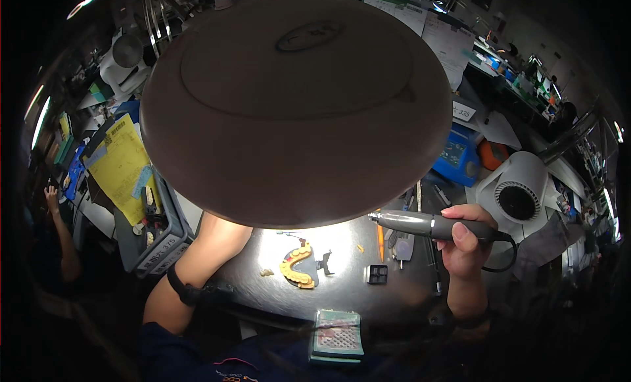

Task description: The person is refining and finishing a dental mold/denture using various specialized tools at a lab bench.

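My right hand (465, 244) is closed round a dark grey rotary handpiece (411, 222), whose tip points left and whose black cable loops down from the rear. The tip lies close to the lamp shade's lower edge. My left hand (220, 237) reaches in under the big brown lamp shade (296, 145); the shade hides its fingers, so I cannot tell whether it holds anything. In the lit patch of the bench lies a yellow, horseshoe-shaped dental model (298, 267) on a grey base. Beside it stands a small black bracket-like part (324, 263).
Around the model are a small black compartment box (376, 274), an orange stick-like tool (380, 242) and a small tan lump (266, 272). A grey bin (167, 234) with a yellow sheet (121, 165) stands left. A white fan-like device (519, 188) stands right; a green-edged pad (337, 336) is nearest me.
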